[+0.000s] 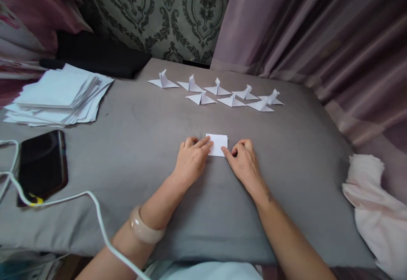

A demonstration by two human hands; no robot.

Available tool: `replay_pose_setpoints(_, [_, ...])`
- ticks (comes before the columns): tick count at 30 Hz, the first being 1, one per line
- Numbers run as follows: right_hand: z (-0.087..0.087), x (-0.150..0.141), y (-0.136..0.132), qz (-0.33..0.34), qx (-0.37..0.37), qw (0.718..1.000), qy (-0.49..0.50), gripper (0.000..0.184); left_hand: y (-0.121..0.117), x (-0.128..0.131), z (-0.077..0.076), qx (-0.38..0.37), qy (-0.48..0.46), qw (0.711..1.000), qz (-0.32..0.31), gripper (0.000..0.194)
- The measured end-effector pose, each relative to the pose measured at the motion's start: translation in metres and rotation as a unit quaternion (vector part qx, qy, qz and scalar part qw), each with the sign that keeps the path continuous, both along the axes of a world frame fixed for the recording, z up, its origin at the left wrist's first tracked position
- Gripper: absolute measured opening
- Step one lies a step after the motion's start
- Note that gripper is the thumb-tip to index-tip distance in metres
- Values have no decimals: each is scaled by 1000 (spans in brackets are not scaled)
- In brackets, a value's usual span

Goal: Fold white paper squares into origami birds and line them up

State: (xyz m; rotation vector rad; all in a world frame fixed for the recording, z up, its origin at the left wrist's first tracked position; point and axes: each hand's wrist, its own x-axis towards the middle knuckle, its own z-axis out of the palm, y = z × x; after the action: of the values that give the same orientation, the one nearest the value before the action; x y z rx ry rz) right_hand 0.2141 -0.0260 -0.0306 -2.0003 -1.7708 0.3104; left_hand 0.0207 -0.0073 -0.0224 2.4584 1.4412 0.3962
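Now my left hand (190, 158) and right hand (243, 161) press the folded paper (218, 144) flat, fingers together. Its long axis runs left to right.

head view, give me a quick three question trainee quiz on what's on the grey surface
1. True or false: both hands press on the folded white paper.
2. How many finished paper birds stand behind it?
A) four B) eight C) twelve
3. Which thing lies nearest the phone on its far side?

Key:
1. True: the left hand and right hand each touch an edge with the fingertips.
2. B
3. The stack of paper sheets; a white cable also runs past the phone.
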Motion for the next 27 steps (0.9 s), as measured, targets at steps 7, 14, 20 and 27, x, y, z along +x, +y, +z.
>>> replay_pose_setpoints(7, [15, -10, 5, 7, 63, 985, 158, 11, 2, 1, -1, -11, -12, 1000, 2, 36])
replay_pose_setpoints(14, [1, -39, 7, -15, -35, 965, 260, 15, 5, -1, -9, -30, -49, 998, 16, 37])
replay_pose_setpoints(20, [-1, -45, 7, -37, -42, 970, 237, 27, 12, -5, -8, -99, -85, 991, 35, 46])
replay_pose_setpoints(27, [3, -54, 12, -58, -72, 982, 166, 36, 13, -5, -3, -131, -91, 986, 44, 50])
